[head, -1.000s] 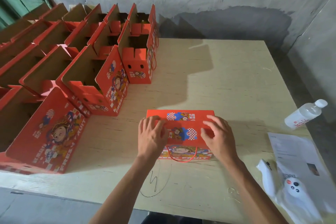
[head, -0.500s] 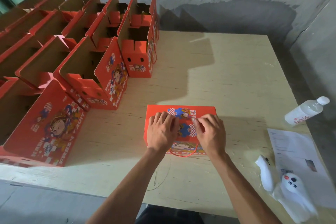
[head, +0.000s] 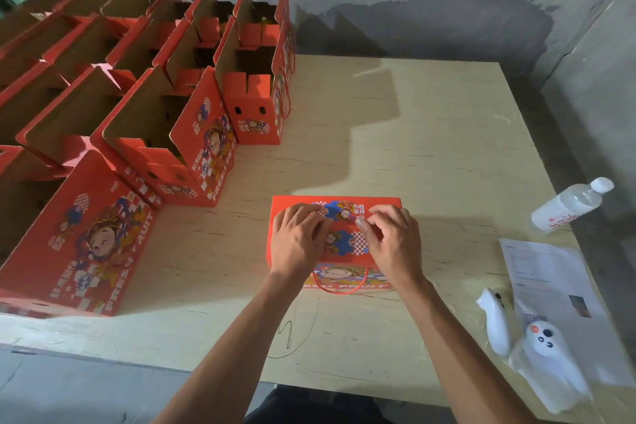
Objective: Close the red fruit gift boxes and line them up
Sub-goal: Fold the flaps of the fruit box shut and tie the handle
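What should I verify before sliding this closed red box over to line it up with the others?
1. Top flaps of the flat red cardboard gift box lie flush: ok.
2. Left hand rests flat on the lid: ok.
3. Right hand grips the box: not ok, its fingers hover curled above the lid.
4. Red cord handle hangs free at the front: ok.
5. Bare pale wooden table toward the open red boxes: ok.
6. Flap tabs locked: cannot tell.

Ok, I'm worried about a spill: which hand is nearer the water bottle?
Right. The right hand rests on the closed red box's right half, on the water bottle's side; the left hand rests on its left half, farther off.
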A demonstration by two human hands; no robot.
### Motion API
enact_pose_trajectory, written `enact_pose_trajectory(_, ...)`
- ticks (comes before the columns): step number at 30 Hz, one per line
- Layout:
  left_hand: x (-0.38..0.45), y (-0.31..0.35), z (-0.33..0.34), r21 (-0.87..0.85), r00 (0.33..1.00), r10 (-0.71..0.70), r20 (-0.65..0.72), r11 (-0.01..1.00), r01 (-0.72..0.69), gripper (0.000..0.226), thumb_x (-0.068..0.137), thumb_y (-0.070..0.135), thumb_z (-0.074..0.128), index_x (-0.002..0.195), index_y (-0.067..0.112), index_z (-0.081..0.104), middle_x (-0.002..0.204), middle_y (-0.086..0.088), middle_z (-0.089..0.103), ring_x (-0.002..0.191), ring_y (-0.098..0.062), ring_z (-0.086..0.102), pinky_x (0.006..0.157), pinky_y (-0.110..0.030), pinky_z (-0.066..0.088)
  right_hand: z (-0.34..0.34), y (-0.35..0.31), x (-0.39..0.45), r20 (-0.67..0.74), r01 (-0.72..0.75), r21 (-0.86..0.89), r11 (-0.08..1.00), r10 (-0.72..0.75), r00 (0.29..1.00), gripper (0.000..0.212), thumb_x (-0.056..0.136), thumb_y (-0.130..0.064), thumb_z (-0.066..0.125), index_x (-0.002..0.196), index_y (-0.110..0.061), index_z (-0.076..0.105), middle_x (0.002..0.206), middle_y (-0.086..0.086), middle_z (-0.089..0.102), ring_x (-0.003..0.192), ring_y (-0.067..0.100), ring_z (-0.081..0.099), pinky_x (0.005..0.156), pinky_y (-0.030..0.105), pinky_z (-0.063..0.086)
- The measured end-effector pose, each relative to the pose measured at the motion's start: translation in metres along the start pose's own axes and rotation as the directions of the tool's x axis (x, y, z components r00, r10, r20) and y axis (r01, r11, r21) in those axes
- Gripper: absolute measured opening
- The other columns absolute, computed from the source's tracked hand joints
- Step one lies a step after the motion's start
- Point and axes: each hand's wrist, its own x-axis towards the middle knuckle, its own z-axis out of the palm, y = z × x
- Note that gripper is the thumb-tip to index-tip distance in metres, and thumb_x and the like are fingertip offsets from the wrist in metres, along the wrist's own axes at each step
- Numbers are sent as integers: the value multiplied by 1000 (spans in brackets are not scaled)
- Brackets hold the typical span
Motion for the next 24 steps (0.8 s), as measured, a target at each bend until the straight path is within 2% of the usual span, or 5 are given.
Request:
enact_pose_trajectory(4,-1,-12,-13,139,919,-383,92,919,369,76,77,87,58,124,28,62,132,8,61,131,-19,51,122,-45,14,-6,4,1,71,-204,109,973,198,978,36,86,-46,80,99,-13,73,134,6,64,127,24,57,105,45,44)
enact_pose_trajectory(6,-7,-19,-21,17,796,-582,167,809,588,101,64,98,55,136,27,49,135,3,58,130,-22,54,113,-46,35,-7,6,-1,149,-383,195,903,358,922,57,81,-50,83,121,-14,67,152,5,50,140,19,44,113,38,39)
enact_pose_trajectory(13,-13,-23,-24,-499,686,-657,314,500,708,53,72,70,73,108,32,72,89,9,78,83,-11,75,85,-46,61,-10,14,-10,333,-682,439,585,599,728,64,84,-61,75,136,-32,51,116,-13,72,90,-7,69,75,19,56)
enact_pose_trajectory(17,-12,-22,-23,-528,659,-692,296,457,716,38,74,59,74,103,34,74,85,10,77,83,-13,75,83,-47,62,-6,14,-9,329,-692,469,549,618,713,56,87,-54,76,133,-27,60,108,-10,76,94,10,74,88,42,61)
enact_pose_trajectory(24,-17,-24,-24,-539,662,-697,276,459,707,40,75,61,74,109,39,74,87,11,78,84,-15,76,83,-47,62,-5,13,-10,261,-658,518,547,631,730,50,87,-47,79,131,-28,66,103,-12,77,90,3,73,76,23,59)
